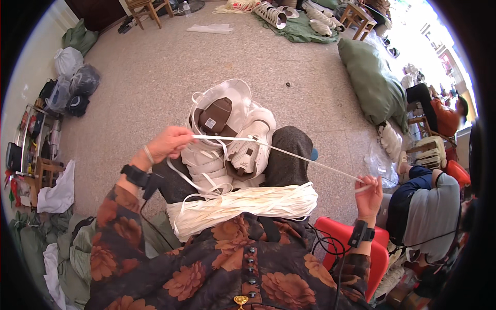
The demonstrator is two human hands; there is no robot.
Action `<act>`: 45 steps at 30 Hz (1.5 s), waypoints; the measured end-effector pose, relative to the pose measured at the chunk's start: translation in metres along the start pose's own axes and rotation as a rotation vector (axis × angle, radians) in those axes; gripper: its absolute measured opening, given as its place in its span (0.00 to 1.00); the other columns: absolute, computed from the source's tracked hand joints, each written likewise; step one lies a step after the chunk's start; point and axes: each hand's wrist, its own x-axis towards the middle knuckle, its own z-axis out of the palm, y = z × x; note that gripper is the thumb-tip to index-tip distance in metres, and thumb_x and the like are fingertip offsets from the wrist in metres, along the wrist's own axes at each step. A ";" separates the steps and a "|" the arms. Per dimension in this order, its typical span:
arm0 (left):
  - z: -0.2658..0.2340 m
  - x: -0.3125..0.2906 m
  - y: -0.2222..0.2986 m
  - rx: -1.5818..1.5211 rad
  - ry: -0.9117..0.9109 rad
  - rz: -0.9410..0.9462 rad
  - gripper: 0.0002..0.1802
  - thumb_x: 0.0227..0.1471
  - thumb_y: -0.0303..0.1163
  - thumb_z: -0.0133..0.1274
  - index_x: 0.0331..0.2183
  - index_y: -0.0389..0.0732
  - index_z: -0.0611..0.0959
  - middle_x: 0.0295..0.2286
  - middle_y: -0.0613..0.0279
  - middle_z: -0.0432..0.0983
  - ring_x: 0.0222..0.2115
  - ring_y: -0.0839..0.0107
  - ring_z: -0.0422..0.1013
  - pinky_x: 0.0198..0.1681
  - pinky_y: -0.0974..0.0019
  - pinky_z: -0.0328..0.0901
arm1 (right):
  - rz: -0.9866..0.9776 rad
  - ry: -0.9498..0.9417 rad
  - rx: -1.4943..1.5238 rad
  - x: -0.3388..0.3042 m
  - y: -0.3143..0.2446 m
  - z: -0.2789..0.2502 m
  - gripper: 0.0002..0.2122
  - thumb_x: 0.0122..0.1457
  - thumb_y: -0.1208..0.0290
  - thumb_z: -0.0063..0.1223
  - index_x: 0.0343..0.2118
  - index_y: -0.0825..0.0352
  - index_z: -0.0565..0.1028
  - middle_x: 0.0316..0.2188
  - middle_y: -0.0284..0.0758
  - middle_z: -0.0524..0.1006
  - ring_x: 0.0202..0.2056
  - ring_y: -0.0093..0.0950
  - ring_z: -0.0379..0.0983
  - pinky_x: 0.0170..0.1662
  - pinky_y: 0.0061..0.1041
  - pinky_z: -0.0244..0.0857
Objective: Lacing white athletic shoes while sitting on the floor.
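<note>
A white shoelace (310, 161) is drawn taut between my two hands, crossing over a white-and-brown shoe upper (249, 155) and bending where it meets it. My left hand (173, 142) pinches the lace just left of the shoe upper. Out to the right, past my knee, my right hand (369, 195) is closed on the other end. Several more white shoe uppers (205, 168) are stacked on my lap beside it, one with a dark brown inside (216, 114). Across my lap lies a thick bundle of cream-white laces (248, 206), nearest to my body.
A big green sack (372, 82) rests on the floor at right. Two people sit at the right, one in an orange top (447, 120), one in a grey top (436, 217). Bags (72, 77) and a shelf (33, 139) line the left. My red chair (380, 248) shows beside me.
</note>
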 end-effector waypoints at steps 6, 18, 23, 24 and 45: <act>-0.089 -0.032 -0.042 0.401 0.165 -0.096 0.12 0.59 0.38 0.52 0.32 0.41 0.85 0.17 0.78 0.63 0.15 0.85 0.57 0.15 0.77 0.54 | -0.213 0.244 -0.079 -0.046 -0.070 -0.130 0.16 0.67 0.62 0.47 0.22 0.64 0.69 0.25 0.32 0.72 0.35 0.29 0.71 0.55 0.36 0.64; -0.259 -0.087 -0.144 0.613 0.699 -0.109 0.12 0.53 0.33 0.50 0.29 0.36 0.84 0.17 0.66 0.68 0.15 0.74 0.65 0.16 0.68 0.61 | -0.244 0.530 -0.455 -0.023 -0.193 -0.175 0.05 0.64 0.72 0.53 0.36 0.68 0.74 0.29 0.32 0.76 0.31 0.23 0.74 0.38 0.23 0.72; -0.321 -0.164 -0.204 0.907 1.054 -0.289 0.14 0.53 0.31 0.48 0.28 0.33 0.84 0.17 0.59 0.72 0.19 0.58 0.74 0.18 0.62 0.66 | 0.007 0.362 -0.714 0.074 -0.045 -0.064 0.08 0.62 0.75 0.55 0.42 0.70 0.73 0.30 0.32 0.76 0.29 0.19 0.72 0.34 0.20 0.68; -0.327 -0.170 -0.228 1.160 1.096 -0.184 0.13 0.53 0.31 0.47 0.30 0.32 0.83 0.18 0.58 0.73 0.20 0.54 0.74 0.18 0.61 0.67 | 0.104 0.257 -0.758 0.083 -0.014 -0.035 0.10 0.62 0.75 0.55 0.44 0.70 0.74 0.31 0.33 0.77 0.30 0.19 0.72 0.35 0.21 0.68; 0.162 0.070 -0.044 0.246 0.166 0.531 0.14 0.50 0.28 0.57 0.39 0.32 0.80 0.28 0.51 0.80 0.27 0.62 0.78 0.33 0.63 0.71 | -0.146 -0.492 -1.920 0.121 0.235 0.074 0.05 0.56 0.75 0.51 0.28 0.72 0.74 0.25 0.50 0.77 0.31 0.50 0.75 0.34 0.43 0.69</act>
